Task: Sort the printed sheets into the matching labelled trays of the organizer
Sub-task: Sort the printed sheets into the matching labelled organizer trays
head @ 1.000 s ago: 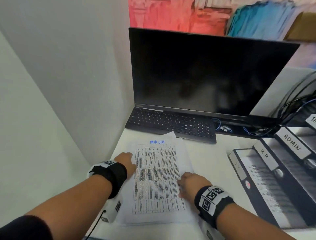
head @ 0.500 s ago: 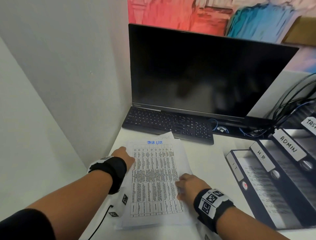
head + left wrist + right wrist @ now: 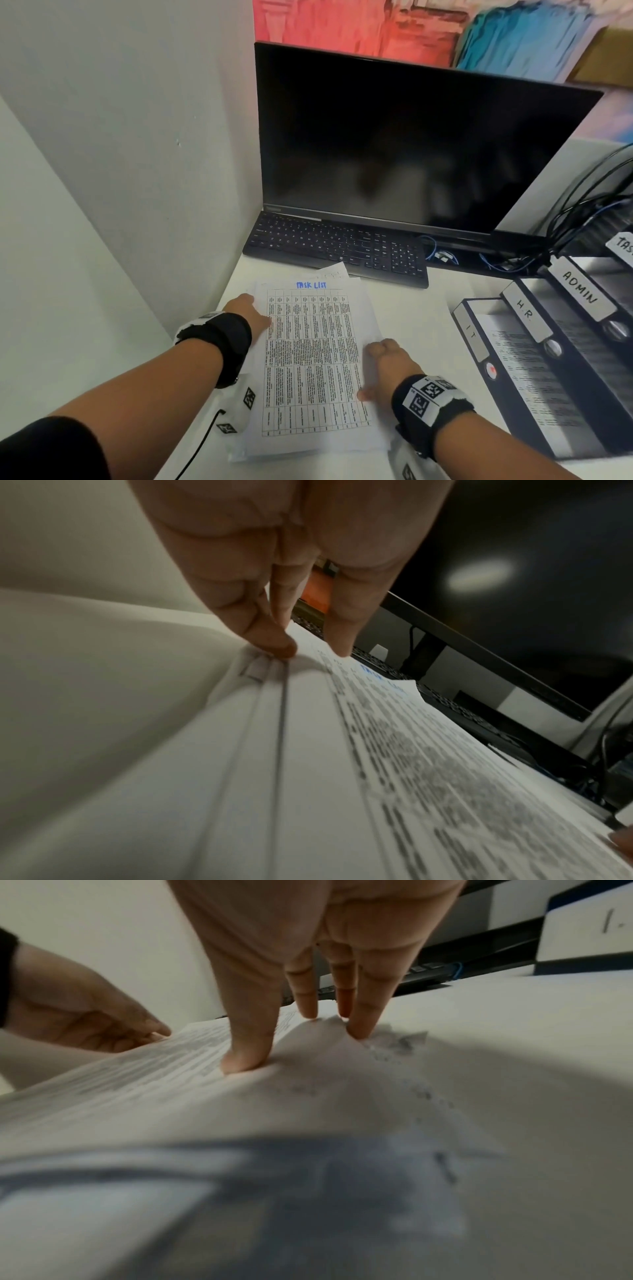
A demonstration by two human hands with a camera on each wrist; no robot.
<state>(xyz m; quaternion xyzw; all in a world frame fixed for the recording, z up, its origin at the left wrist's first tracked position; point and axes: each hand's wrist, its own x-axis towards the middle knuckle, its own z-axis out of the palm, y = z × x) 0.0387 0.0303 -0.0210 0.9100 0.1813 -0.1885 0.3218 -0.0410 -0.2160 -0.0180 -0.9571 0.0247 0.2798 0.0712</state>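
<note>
A person's two hands work a stack of printed sheets (image 3: 317, 359) lying on the white desk (image 3: 411, 308) in front of the keyboard (image 3: 337, 248), the top sheet (image 3: 311, 329) headed "TASK LIST" in blue. Over the past second the left hand (image 3: 248, 313) has slid up the stack's left edge toward the top corner, while the right hand (image 3: 387, 368) has stayed on the right edge; the top sheet is not yet lifted, so separating it appears to be the step in hand. In the left wrist view the left fingers (image 3: 270, 639) point down, close together, tips touching the paper's edge near the corner, holding nothing. In the right wrist view the right thumb (image 3: 246, 1053) and fingers (image 3: 363, 1015) are straight and slightly spread, tips pressing into the paper, which dimples under them.

To the right stands the organizer (image 3: 561, 363), a stepped row of dark trays. The IT tray (image 3: 474, 337), nearest the stack, holds a printed sheet (image 3: 524, 373); the HR tray (image 3: 525, 313) and ADMIN tray (image 3: 580, 287) also show printed paper. A fourth label (image 3: 624, 243) reads "TAS" before the frame cuts it, likely the tray for this sheet, and its contents are out of view. A dark monitor (image 3: 411, 144) stands behind
</note>
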